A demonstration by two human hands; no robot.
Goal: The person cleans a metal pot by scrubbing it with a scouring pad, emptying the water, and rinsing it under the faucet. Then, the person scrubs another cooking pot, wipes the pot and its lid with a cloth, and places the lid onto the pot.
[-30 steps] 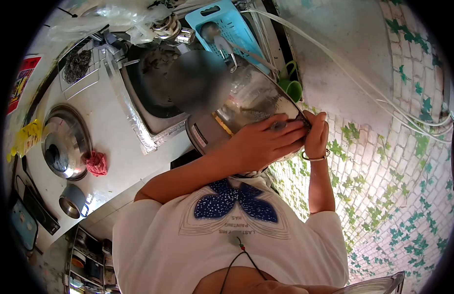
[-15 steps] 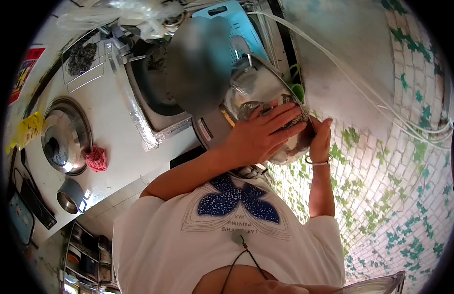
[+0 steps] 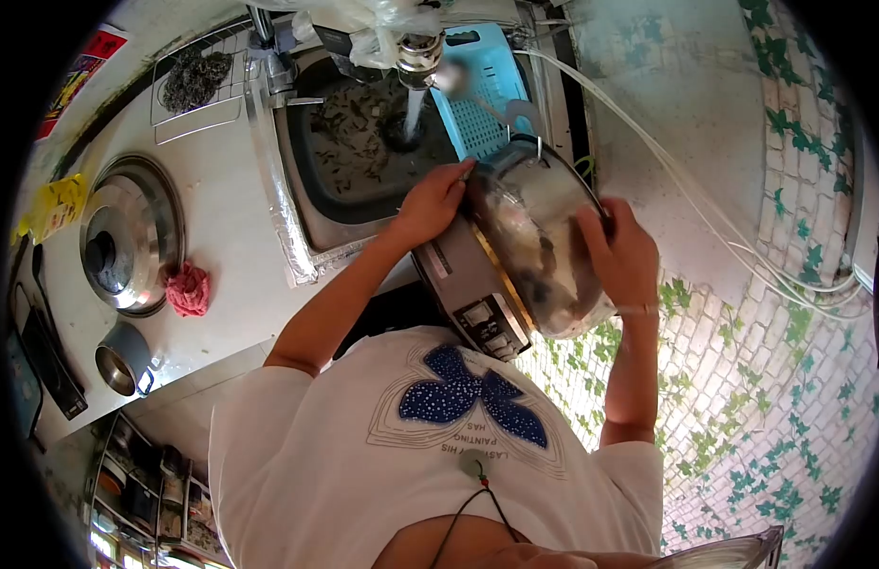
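A large electric pot (image 3: 539, 237) lies tilted in front of my chest, with a shiny steel upper part, a gold band and a grey base (image 3: 453, 261) bearing a control panel (image 3: 491, 324). My left hand (image 3: 434, 204) is closed at the pot's edge on the sink side. On the far right, my right hand (image 3: 624, 251) grips the rim, thumb against the steel and fingers mostly hidden behind. Beyond the pot is a sink (image 3: 325, 223) with many small dark bits, where water (image 3: 414, 116) runs from a faucet (image 3: 420, 59).
A blue perforated basket (image 3: 482, 90) leans at the sink's right side. On the left counter lie a domed steel lid (image 3: 131, 237), a red cloth (image 3: 188, 289), a small grey pot (image 3: 123, 370) and a wire rack (image 3: 197, 123) holding a scouring pad (image 3: 194, 81). White cables (image 3: 667, 175) cross on the right.
My left hand has left the middle of the steel surface and moved to the edge near the sink. The mottled grey thing under it is no longer visible. My right hand now grips the rim.
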